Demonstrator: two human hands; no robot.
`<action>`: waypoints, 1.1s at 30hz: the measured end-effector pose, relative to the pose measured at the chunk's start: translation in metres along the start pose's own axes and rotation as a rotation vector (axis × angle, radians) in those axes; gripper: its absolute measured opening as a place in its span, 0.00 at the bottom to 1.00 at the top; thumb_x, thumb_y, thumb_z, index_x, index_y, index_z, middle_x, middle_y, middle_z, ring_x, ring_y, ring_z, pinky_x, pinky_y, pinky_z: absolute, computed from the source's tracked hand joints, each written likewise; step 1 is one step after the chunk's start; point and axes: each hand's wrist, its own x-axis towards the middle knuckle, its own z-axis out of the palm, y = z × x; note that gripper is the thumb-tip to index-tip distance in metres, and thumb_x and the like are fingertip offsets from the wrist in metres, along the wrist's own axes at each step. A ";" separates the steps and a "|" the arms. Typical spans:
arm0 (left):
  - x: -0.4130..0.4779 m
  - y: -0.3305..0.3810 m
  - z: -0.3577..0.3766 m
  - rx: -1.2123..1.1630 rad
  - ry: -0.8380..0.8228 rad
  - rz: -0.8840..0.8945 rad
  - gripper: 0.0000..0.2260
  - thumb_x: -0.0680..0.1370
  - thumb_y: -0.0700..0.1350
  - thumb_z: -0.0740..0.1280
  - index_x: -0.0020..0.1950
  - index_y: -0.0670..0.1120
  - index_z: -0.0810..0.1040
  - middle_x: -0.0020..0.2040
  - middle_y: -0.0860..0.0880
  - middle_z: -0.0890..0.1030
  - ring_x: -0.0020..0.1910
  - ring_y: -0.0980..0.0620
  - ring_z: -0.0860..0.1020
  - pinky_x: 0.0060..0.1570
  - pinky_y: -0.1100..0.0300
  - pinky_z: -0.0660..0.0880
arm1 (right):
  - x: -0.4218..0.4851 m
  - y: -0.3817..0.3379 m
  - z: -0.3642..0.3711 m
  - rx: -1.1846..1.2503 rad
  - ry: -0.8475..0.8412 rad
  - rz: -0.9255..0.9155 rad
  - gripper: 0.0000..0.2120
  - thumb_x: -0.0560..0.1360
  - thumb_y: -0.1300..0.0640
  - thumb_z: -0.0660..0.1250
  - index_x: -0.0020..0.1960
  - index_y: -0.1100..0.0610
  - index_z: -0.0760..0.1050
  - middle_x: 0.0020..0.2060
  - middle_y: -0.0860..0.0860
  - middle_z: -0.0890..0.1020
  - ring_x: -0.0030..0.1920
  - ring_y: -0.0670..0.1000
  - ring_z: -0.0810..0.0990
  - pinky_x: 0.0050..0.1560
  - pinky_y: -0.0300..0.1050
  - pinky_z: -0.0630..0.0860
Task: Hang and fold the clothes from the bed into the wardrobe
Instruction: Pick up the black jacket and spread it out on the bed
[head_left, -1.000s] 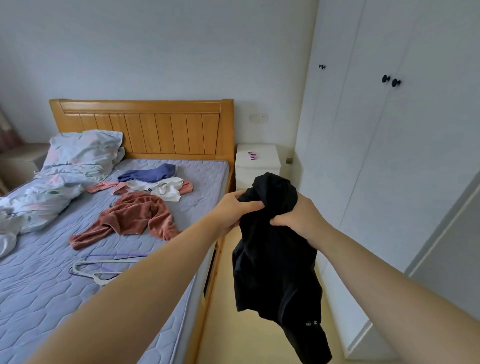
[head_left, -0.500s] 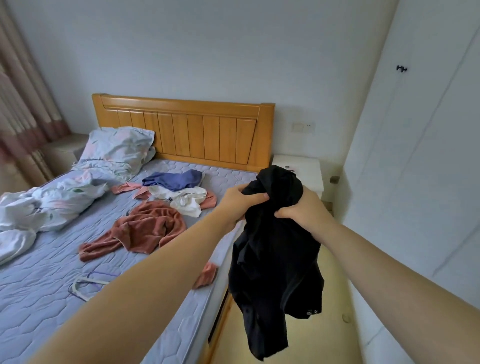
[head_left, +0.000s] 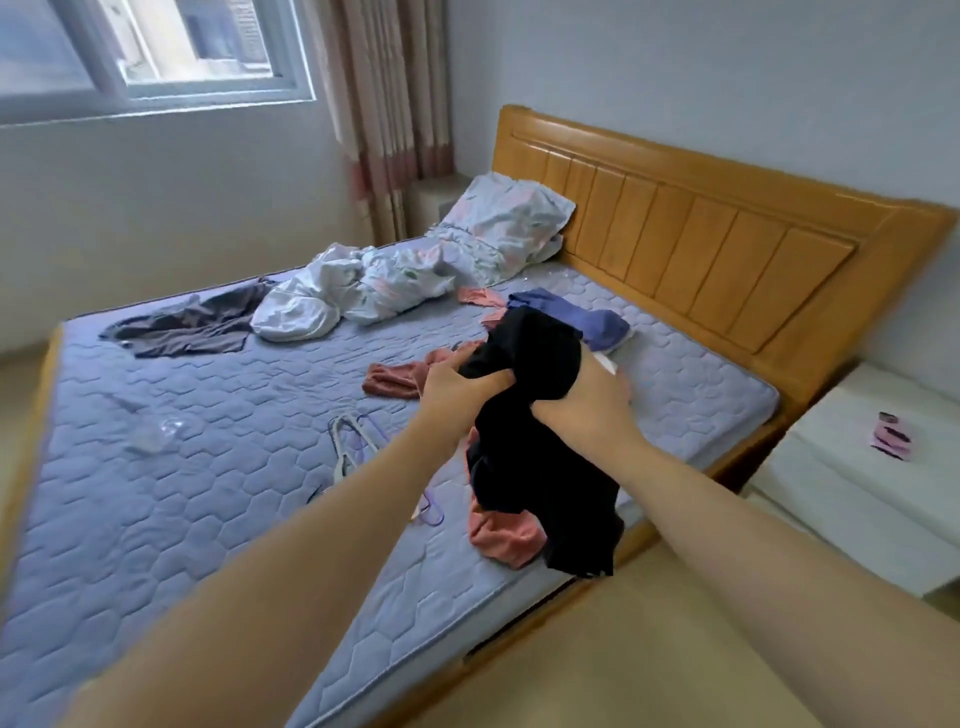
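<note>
Both hands hold a black garment (head_left: 535, 462) bunched up over the near right part of the bed (head_left: 208, 467). My left hand (head_left: 457, 387) grips its upper left fold and my right hand (head_left: 587, 410) grips it from the right. The cloth hangs down past the mattress edge. Behind and under it lies a reddish-pink garment (head_left: 501, 535), partly hidden. A blue garment (head_left: 582, 319) lies near the headboard, and a grey one (head_left: 192, 327) at the far left. Pale hangers (head_left: 348, 441) lie on the mattress. The wardrobe is out of view.
A crumpled floral duvet and pillow (head_left: 415, 270) sit at the head of the bed by the wooden headboard (head_left: 727, 249). A white nightstand (head_left: 872, 467) with a small pink item stands at the right. A window and curtain (head_left: 384, 104) are at the back left.
My view has swung left from the wardrobe to the bed. The hands keep their grip on the black garment, which now hangs over the mattress instead of the floor.
</note>
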 end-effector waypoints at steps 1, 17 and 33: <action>0.004 -0.002 -0.009 -0.002 0.050 -0.011 0.10 0.69 0.38 0.75 0.41 0.53 0.81 0.36 0.54 0.84 0.38 0.55 0.83 0.39 0.62 0.79 | 0.010 -0.001 0.007 0.003 -0.038 -0.032 0.24 0.65 0.64 0.70 0.61 0.57 0.73 0.52 0.53 0.80 0.53 0.54 0.78 0.45 0.37 0.68; 0.059 -0.055 -0.205 0.017 0.273 -0.197 0.05 0.72 0.42 0.72 0.46 0.45 0.80 0.46 0.42 0.82 0.46 0.46 0.81 0.50 0.49 0.78 | 0.109 -0.070 0.216 -0.203 -0.450 -0.286 0.21 0.65 0.59 0.67 0.58 0.55 0.71 0.50 0.53 0.77 0.49 0.55 0.77 0.41 0.43 0.71; 0.062 -0.357 -0.247 0.227 0.128 -0.774 0.25 0.78 0.42 0.64 0.74 0.50 0.64 0.64 0.52 0.68 0.44 0.64 0.70 0.33 0.80 0.67 | 0.065 0.142 0.409 -0.601 -0.864 0.154 0.32 0.74 0.56 0.66 0.74 0.60 0.58 0.73 0.57 0.59 0.71 0.60 0.62 0.66 0.54 0.68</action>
